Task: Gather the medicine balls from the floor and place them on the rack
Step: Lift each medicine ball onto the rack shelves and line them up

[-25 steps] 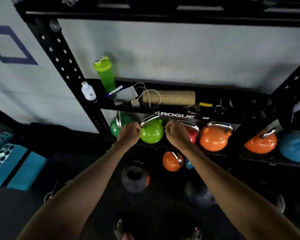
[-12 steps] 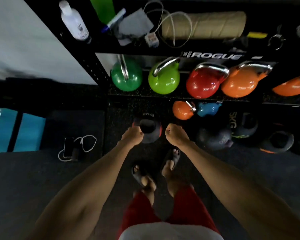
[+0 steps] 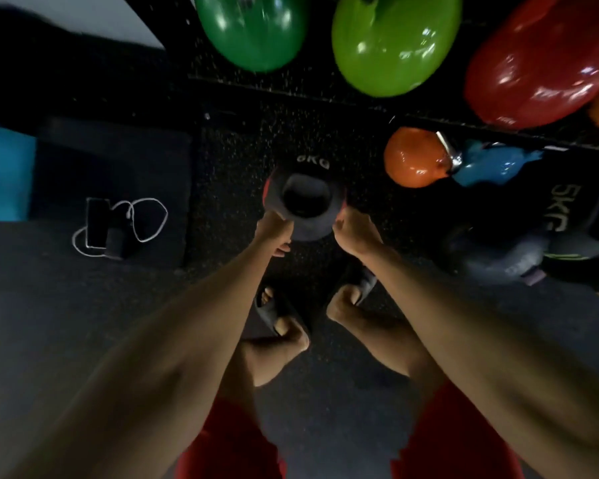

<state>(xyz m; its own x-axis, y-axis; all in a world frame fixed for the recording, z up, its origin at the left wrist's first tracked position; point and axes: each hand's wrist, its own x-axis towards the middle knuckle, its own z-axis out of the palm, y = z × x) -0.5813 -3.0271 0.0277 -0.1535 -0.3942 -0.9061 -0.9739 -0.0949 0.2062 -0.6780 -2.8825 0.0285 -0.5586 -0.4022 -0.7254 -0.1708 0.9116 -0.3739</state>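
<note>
I see left hand (image 3: 274, 231) and right hand (image 3: 355, 231) apart, fingers curled, one against each near side of 6KG medicine ball (image 3: 303, 202); can't tell whether they actually grip it. Ball on floor (image 3: 83, 340), just in front of rack (image 3: 317, 74) front edge (two green kettlebells (image 3: 253, 29) on shelf above). Orange kettlebell (image 3: 415, 157) and blue kettlebell (image 3: 491, 164) touching, right of ball. 5KG medicine ball (image 3: 567, 219) and grey ball (image 3: 498, 257) toward floor's right edge. Phone (image 3: 97, 223) with white cable well left.
</note>
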